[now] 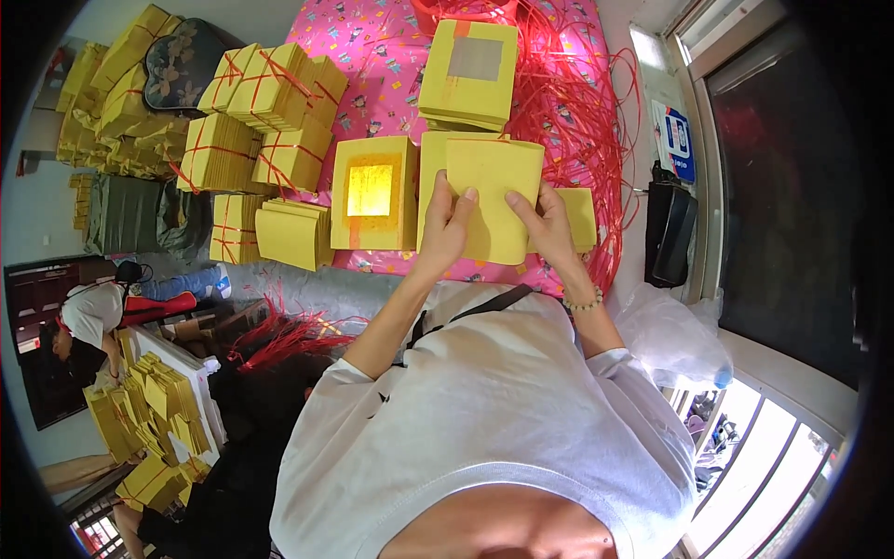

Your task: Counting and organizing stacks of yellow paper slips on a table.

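Left hand (pixel 445 228) and right hand (pixel 551 228) grip opposite sides of a plain yellow paper sheaf (pixel 494 214), each partly curled, thumbs pressed on its near face and the other fingers largely hidden. The sheaf is held over a pink patterned surface (pixel 368 79), overlapping a yellow stack (pixel 432 149) just behind it; whether the two touch cannot be told. Just right of the sheaf, partly covered by the right hand, sits a yellow block (pixel 582 219); nearer the wearer, a beaded bracelet (pixel 585 300) circles the right wrist. Near the sheaf's left side stands a gold-squared stack (pixel 374 194), and beyond the sheaf a grey-squared stack (pixel 468 74). Loose red strings (pixel 573 116) sprawl beyond and right of the sheaf, beside a red container (pixel 466 11). Farther left of the sheaf, ribbon-tied bundles (pixel 270 88) cluster behind a loose yellow pile (pixel 293 233). Well right of it hang a black case (pixel 669 228) and, nearer the wearer, a clear plastic bag (pixel 670 331). Well apart, to the sheaf's lower left, a white-shirted person (pixel 93 312) leans by more yellow papers (pixel 158 401).
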`<state>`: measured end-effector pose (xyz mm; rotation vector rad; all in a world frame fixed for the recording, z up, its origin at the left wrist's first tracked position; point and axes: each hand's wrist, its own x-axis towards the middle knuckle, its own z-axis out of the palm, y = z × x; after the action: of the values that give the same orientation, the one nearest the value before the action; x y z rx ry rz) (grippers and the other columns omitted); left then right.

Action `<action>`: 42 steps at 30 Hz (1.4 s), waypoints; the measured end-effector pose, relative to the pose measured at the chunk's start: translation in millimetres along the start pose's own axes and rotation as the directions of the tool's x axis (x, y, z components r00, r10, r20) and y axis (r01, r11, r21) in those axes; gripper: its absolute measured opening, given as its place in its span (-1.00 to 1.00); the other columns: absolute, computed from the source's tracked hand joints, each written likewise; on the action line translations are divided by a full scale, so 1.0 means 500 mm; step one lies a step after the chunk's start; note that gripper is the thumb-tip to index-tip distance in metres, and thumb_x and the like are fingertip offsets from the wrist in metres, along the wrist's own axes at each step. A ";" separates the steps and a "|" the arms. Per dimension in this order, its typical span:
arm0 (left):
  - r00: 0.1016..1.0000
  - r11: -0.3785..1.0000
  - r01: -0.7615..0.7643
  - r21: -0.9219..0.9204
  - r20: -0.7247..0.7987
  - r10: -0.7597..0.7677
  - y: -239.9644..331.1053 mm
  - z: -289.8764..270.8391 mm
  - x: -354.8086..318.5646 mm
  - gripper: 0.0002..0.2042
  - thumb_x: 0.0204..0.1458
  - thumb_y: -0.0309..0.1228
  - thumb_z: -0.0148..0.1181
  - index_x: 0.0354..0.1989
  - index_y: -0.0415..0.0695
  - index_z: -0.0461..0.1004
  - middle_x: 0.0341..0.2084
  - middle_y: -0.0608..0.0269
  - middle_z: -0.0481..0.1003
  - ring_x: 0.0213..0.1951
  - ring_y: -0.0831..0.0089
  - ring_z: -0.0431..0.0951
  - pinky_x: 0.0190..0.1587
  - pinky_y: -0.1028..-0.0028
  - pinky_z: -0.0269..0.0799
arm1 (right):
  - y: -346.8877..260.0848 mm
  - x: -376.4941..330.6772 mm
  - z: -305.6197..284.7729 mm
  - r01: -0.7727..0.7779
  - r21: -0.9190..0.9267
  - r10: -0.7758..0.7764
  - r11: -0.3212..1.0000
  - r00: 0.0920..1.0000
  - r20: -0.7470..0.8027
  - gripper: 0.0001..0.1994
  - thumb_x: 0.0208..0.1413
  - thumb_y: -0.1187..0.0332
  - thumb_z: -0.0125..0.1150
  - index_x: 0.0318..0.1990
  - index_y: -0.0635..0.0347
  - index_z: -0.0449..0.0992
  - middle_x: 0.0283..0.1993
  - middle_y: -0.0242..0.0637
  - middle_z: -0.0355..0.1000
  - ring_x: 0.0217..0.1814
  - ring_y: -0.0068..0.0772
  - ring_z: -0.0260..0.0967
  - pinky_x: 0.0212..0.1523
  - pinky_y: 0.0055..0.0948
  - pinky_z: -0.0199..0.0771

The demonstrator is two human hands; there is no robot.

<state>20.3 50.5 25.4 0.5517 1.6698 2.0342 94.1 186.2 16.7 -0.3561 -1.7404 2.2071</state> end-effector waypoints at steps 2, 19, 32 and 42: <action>1.000 0.999 0.014 -0.036 -0.019 -0.014 -0.003 0.000 0.000 -0.73 0.18 -0.49 -0.12 0.04 -0.24 0.15 -0.13 0.18 0.36 -0.08 0.54 0.35 -0.01 0.52 0.27 | 0.008 0.001 -0.004 -0.043 -0.024 0.043 0.999 0.999 -0.002 -0.71 0.15 0.41 0.12 -0.01 0.34 0.38 -0.15 -0.35 0.46 -0.15 -0.62 0.37 -0.13 -0.57 0.41; 0.983 0.982 0.179 0.057 -0.037 -0.177 -0.036 -0.035 -0.016 -0.78 0.16 -0.48 -0.09 -0.03 -0.20 0.22 -0.26 0.29 0.38 -0.23 0.62 0.34 -0.17 0.58 0.28 | 0.021 0.037 -0.036 -0.069 -0.065 0.060 0.996 0.990 -0.130 -0.83 0.15 0.36 0.13 -0.27 0.31 0.50 -0.39 -0.48 0.46 -0.37 -0.74 0.35 -0.30 -0.67 0.38; 0.966 0.964 0.258 0.065 0.003 -0.259 -0.049 -0.055 -0.004 -0.73 0.16 -0.46 -0.08 0.04 -0.20 0.25 -0.11 0.27 0.40 -0.06 0.54 0.36 0.00 0.50 0.25 | 0.026 -0.021 -0.037 -0.338 -0.167 0.346 0.926 0.938 0.020 -0.73 0.15 0.25 0.15 -0.18 0.31 0.54 -0.35 -0.40 0.51 -0.39 -0.71 0.40 -0.40 -0.64 0.45; 0.955 0.955 0.295 0.034 -0.023 -0.294 -0.059 -0.057 0.014 -0.75 0.14 -0.47 -0.04 -0.02 -0.20 0.27 -0.24 0.33 0.41 -0.23 0.60 0.34 -0.15 0.57 0.25 | 0.053 -0.026 -0.044 -0.355 -0.211 0.367 0.911 0.930 0.020 -0.70 0.12 0.21 0.18 -0.27 0.35 0.55 -0.46 -0.40 0.49 -0.52 -0.71 0.34 -0.53 -0.66 0.36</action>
<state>1.0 36.6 -8.5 0.2758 1.6896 1.8010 112.2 195.2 -14.1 -0.7219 -2.0837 2.3010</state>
